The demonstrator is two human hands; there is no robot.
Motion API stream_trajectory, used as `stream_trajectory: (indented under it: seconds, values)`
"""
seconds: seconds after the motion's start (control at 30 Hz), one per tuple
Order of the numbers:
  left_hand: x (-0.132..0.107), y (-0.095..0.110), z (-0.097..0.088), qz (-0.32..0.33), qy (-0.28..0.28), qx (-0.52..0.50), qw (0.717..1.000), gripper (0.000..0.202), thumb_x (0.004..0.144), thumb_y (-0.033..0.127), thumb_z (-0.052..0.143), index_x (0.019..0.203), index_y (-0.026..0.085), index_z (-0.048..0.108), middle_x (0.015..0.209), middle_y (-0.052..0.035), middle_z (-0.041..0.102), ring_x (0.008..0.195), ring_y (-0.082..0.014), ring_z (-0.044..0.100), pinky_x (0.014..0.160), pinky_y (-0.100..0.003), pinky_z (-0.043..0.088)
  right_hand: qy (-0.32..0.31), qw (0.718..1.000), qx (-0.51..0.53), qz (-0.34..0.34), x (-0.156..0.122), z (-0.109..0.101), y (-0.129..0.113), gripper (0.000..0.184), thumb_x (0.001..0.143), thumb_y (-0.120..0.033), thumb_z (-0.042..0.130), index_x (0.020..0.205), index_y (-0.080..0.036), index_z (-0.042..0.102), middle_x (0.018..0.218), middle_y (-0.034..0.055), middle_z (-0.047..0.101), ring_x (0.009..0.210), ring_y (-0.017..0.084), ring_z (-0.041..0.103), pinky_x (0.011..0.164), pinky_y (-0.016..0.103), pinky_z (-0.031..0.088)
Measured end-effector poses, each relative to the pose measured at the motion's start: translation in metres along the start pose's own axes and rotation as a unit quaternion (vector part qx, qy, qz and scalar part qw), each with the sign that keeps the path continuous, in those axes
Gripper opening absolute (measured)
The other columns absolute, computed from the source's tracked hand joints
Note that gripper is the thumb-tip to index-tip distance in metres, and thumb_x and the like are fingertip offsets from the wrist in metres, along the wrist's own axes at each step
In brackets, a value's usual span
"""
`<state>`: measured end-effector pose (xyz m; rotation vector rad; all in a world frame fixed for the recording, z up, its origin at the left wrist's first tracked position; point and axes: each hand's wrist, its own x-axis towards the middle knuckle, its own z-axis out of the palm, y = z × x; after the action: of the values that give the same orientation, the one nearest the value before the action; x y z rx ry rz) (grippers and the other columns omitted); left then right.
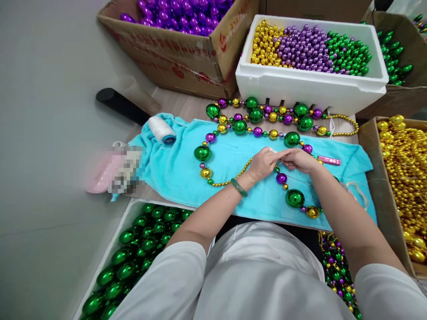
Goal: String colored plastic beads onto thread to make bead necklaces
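Over a turquoise towel (173, 173), my left hand (263, 164) and my right hand (298, 160) meet, fingers closed in pinches. Between them run the thread ends of a bead necklace (239, 127), strung with green, purple and gold beads. A small gold bead chain (230, 182) leads up to my left hand. Below my right hand hangs the other end, with a purple bead (282, 178) and a large green bead (295, 198). The thread at the fingertips is mostly hidden. A thin straight line, a needle or thread, lies under my right hand. A green bangle (239, 187) circles my left wrist.
Finished-looking bead strands (255, 115) lie behind the towel. A thread spool (162, 130) and a pink tag (329, 161) rest on it. Around stand a white foam box (310, 84) of small beads, cardboard boxes (173, 58) and a tray of green beads (147, 244).
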<state>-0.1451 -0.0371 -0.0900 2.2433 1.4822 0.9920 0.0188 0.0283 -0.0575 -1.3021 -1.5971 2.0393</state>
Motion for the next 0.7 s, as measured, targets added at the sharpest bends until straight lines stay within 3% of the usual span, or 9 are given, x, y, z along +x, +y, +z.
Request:
stream_trajectory:
  seconds: [0.1,0.2,0.37,0.47,0.6,0.7]
  values:
    - [-0.002,0.000,0.003,-0.025,0.033,-0.017,0.999,0.037,0.088,0.013,0.049,0.119,0.024,0.066,0.090,-0.0043,0.073,0.084,-0.0171,0.058,0.081,-0.032,0.048,-0.023,1.000,0.015,0.011,-0.001,0.000,0.001,0.029,0.058,-0.031,0.075,0.078,-0.013,0.066,0.057,-0.0021,0.049,0.048,0.007,0.039,0.040,0.021,0.022]
    - [-0.001,0.006,0.003,-0.089,0.060,-0.087,0.990,0.029,0.086,0.014,0.055,0.109,0.023,0.071,0.091,-0.0047,0.074,0.083,-0.0166,0.060,0.085,-0.033,0.047,-0.011,1.000,0.012,0.020,-0.002,-0.002,0.001,0.027,0.057,-0.031,0.078,0.073,-0.014,0.064,0.052,-0.0041,0.047,0.046,0.006,0.037,0.040,0.020,0.021]
    - [-0.004,0.014,-0.001,-0.266,0.101,-0.239,0.928,0.009,0.080,0.019,0.064,0.081,0.020,0.073,0.082,-0.0027,0.072,0.076,-0.0124,0.061,0.075,-0.024,0.047,0.056,0.998,-0.009,0.030,-0.011,-0.014,0.001,0.019,0.058,-0.025,0.077,0.064,-0.015,0.062,0.047,-0.0029,0.050,0.043,0.006,0.039,0.037,0.019,0.025]
    - [-0.007,0.019,-0.002,-0.350,0.121,-0.381,0.847,0.007,0.077,0.020,0.064,0.080,0.016,0.068,0.082,-0.0025,0.070,0.068,-0.0096,0.058,0.062,-0.021,0.047,0.087,0.996,0.008,0.025,-0.020,-0.020,0.002,0.018,0.060,-0.025,0.072,0.062,-0.016,0.058,0.061,0.0028,0.061,0.052,0.010,0.051,0.038,0.019,0.030]
    - [-0.009,0.029,0.001,-0.410,0.172,-0.576,0.686,0.006,0.076,0.014,0.063,0.078,0.013,0.058,0.089,-0.0054,0.069,0.078,-0.0121,0.065,0.060,-0.020,0.049,0.123,0.973,0.192,-0.041,-0.026,-0.009,0.007,0.022,0.059,-0.025,0.066,0.062,-0.018,0.046,0.084,0.0062,0.064,0.079,0.018,0.065,0.038,0.017,0.028]
    - [-0.004,0.036,0.003,-0.430,0.217,-0.666,0.570,0.008,0.081,0.010,0.056,0.077,0.014,0.051,0.089,-0.0051,0.067,0.082,-0.0123,0.067,0.065,-0.020,0.050,0.122,0.943,0.302,-0.073,-0.022,0.006,0.012,0.027,0.058,-0.021,0.066,0.062,-0.019,0.040,0.083,0.0039,0.061,0.078,0.015,0.064,0.036,0.015,0.024]
